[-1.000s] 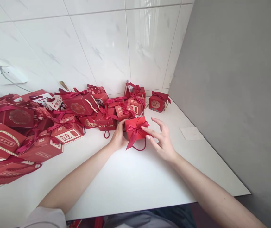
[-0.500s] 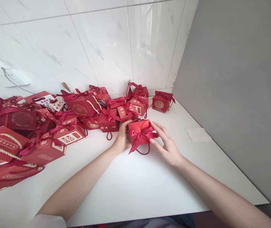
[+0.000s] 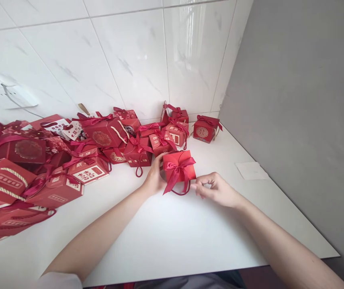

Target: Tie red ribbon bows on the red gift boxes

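A small red gift box (image 3: 193, 171) with a shiny ribbon bow (image 3: 179, 170) on its top stands before me on the white table. From its near side hangs a dark red cord handle (image 3: 181, 194). My left hand (image 3: 155, 175) grips the box's left side, some fingers hidden behind it. My right hand (image 3: 210, 186) is closed in a pinch just off the box's lower right corner, close to the ribbon tail and the cord. Whatever lies between those fingertips is too small to make out.
Many red gift boxes (image 3: 101, 134) with ribbons and cords are piled along the left and back. One box (image 3: 205, 129) stands apart near the corner. A white paper square (image 3: 252, 171) lies at the right. Tiled wall (image 3: 130, 56) rises behind, a grey panel (image 3: 298, 100) at right.
My right hand has left the box's right side, moved down and curled into a pinch. The bow's right tail now hangs downward instead of out to the right. My left hand keeps its hold.
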`<state>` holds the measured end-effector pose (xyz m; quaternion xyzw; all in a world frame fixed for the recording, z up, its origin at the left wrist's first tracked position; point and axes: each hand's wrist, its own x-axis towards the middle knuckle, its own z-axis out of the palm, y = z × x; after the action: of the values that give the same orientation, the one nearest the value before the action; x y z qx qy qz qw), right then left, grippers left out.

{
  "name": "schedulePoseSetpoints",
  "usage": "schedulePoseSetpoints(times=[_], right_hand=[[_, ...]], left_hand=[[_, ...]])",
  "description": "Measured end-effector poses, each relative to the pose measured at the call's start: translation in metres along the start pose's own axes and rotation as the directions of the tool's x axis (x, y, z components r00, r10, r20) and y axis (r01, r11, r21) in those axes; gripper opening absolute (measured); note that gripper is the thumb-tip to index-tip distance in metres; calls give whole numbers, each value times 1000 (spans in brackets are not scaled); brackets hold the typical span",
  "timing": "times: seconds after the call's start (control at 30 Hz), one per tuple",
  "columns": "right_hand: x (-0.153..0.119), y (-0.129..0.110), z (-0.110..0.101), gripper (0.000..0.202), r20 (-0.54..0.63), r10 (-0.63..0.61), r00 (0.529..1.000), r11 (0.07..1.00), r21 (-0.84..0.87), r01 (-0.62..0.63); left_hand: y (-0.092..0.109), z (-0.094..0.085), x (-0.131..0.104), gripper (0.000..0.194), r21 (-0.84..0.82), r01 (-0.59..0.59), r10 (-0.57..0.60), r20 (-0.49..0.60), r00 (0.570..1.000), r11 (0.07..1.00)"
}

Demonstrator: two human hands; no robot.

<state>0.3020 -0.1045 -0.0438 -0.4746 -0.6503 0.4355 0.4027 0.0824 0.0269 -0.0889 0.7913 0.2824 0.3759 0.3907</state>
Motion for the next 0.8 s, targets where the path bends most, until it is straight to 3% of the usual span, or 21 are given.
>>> schedulePoseSetpoints(times=[0.07, 0.13, 0.3, 0.43, 0.53, 0.6, 0.7, 0.8], right_hand=[[-2, -4, -2, 41, 127, -8, 992, 1000, -3, 8], [-3, -5, -4, 41, 122, -9, 993, 1000, 7, 8], [-2, 0, -12, 52, -192, -18, 981, 997, 74, 32], [0, 3, -17, 53, -439, -18, 898, 996, 69, 54], [2, 4, -17, 38, -540, -59, 840, 998, 1, 70], [4, 6, -16, 30, -497, -87, 863, 995, -9, 95], [5, 10, -11, 53, -313, -16, 950, 993, 105, 52], [7, 15, 0, 72, -155, 90, 984, 976, 210, -57]], left_hand=[[0, -1, -1, 107, -1, -9, 9, 67, 998, 1000], [1, -1, -2, 107, 5, -14, 13, 88, 996, 1000], [10, -1, -3, 104, 110, -160, 151, 89, 985, 981], [12, -1, -3, 95, 183, -314, 303, 88, 949, 932], [10, 1, -3, 95, 164, -314, 303, 89, 949, 935], [9, 3, -3, 97, 156, -291, 282, 77, 956, 944], [7, 3, -2, 100, 184, -267, 266, 33, 963, 946], [7, 2, -2, 103, 213, -221, 232, -28, 972, 952]])
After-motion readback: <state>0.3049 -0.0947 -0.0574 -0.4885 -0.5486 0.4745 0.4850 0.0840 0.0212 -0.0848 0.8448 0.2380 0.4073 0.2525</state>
